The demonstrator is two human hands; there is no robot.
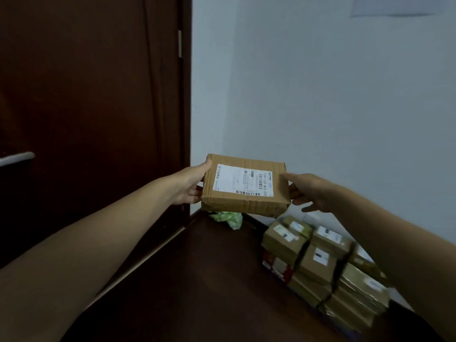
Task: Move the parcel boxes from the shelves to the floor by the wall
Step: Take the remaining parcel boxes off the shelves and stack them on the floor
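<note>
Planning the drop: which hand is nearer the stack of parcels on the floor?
Right. The right hand grips the cardboard parcel by its right edge, above the stack of parcels; the left hand holds its left edge, toward the door.

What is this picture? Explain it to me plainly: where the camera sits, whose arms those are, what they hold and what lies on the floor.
There is no machine here. One camera is worn on a person's head and looks forward and down, so both bare arms reach into the picture from below. The left hand and the right hand grip a flat brown parcel box by its two ends. They hold it in the air with its white shipping label facing up. Below it, on the dark floor, a stack of similar labelled boxes stands against the pale wall. A crumpled green bag lies in the corner, beside a dark wooden door on the left.
</note>
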